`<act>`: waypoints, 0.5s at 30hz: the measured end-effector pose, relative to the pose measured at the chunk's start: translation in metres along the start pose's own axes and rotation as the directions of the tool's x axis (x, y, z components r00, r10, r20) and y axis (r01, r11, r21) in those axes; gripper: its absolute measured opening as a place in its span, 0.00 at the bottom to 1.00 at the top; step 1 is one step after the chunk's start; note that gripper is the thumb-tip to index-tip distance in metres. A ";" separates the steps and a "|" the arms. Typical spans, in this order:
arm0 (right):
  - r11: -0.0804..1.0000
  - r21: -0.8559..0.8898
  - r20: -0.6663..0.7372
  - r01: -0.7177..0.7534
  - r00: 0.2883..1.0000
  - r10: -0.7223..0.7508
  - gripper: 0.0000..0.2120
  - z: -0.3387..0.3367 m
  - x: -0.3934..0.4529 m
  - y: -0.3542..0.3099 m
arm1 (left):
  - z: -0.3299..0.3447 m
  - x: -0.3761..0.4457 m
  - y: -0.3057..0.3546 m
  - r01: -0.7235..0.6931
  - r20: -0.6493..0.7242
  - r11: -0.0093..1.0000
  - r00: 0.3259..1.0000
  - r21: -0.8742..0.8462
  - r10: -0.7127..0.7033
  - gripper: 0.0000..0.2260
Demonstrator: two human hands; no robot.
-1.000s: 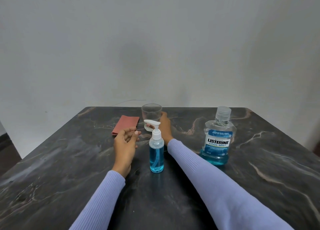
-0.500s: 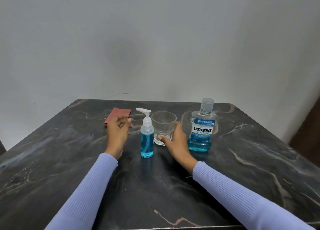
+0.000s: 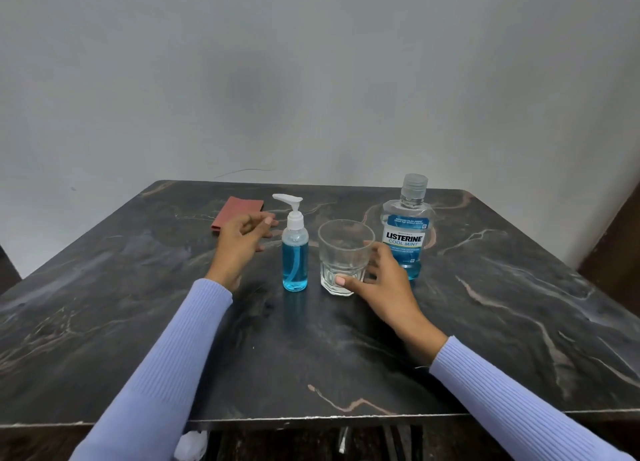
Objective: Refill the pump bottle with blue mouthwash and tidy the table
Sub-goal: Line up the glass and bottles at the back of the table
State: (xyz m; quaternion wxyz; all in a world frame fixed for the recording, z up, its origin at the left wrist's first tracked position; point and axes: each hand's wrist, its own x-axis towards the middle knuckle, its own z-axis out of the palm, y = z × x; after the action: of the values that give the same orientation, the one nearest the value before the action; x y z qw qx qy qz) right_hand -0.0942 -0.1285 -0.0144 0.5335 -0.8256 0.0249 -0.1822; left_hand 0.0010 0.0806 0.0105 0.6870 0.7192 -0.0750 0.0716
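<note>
Right hand [image 3: 384, 280] is wrapped around the empty glass [image 3: 344, 258], thumb across the front near the base and fingers curled round the far side, so it's got a proper hold on it. Left hand [image 3: 242, 242] hangs just above the bench [image 3: 519, 322] with fingers loosely spread, holding nothing, fingertips pointing at the pump bottle [image 3: 294, 252] but not touching it.

Compared with half a second back, the glass has come toward the person and now sits a bit nearer than the pump bottle, just to its right with a small gap between them. The left hand has loosened up too; before, its fingers were bunched closer together. The camera shifted a little as well.

The pump bottle stands upright near the middle of the bench, roughly half full of blue liquid, white pump head pointing left. The mouthwash bottle [image 3: 407, 232] is upright behind and to the right of the glass, cap on, only a low band of blue in the bottom. The right hand's knuckles sit close in front of it. A reddish folded cloth [image 3: 235, 212] lies flat behind the left hand, toward the far left corner.

Lots of bare dark marble on the near half and on the right side. The near edge runs under both lilac sleeves [image 3: 166, 356].
</note>
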 end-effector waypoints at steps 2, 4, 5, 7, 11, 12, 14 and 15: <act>1.000 0.007 0.015 0.002 1.000 -0.002 0.32 -0.001 0.001 0.000 | -0.007 -0.001 0.005 -0.001 0.076 1.000 0.997 -0.006 0.002 0.06; 1.000 0.019 0.025 0.003 1.000 -0.003 0.32 -0.001 0.001 0.000 | -0.014 -0.002 0.009 -0.026 0.148 0.999 0.989 -0.025 0.030 0.07; 1.000 0.027 0.031 0.003 1.000 -0.004 0.32 -0.002 0.001 0.001 | -0.017 -0.003 0.011 -0.043 0.183 0.999 0.982 -0.031 0.048 0.07; 1.000 0.028 0.040 0.005 0.999 -0.006 0.33 -0.003 0.001 0.001 | -0.020 -0.006 0.013 -0.086 0.256 0.996 0.963 -0.021 0.088 0.11; 1.000 0.000 0.018 0.018 1.000 -0.018 0.34 -0.007 0.001 -0.001 | -0.015 -0.008 0.010 -0.137 0.387 0.991 0.913 -0.002 0.127 0.15; 1.000 -0.004 0.011 0.019 1.000 -0.019 0.33 -0.007 0.001 -0.001 | -0.014 -0.008 0.008 -0.150 0.405 0.989 0.905 0.012 0.132 0.16; 1.000 -0.003 0.005 0.024 1.000 -0.024 0.33 -0.007 0.001 -0.002 | -0.011 -0.007 0.006 -0.179 0.410 0.982 0.901 0.052 0.143 0.18; 1.000 -0.002 0.005 0.025 1.000 -0.025 0.32 -0.007 0.001 -0.002 | -0.010 -0.007 0.006 -0.187 0.403 0.980 0.904 0.064 0.146 0.19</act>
State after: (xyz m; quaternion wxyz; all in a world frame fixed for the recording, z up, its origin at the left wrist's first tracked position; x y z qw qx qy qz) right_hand -0.0955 -0.1338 -0.0104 0.5304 -0.8268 0.0135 -0.1869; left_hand -0.0068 0.0902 0.0151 0.6117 0.7436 -0.2698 -0.0133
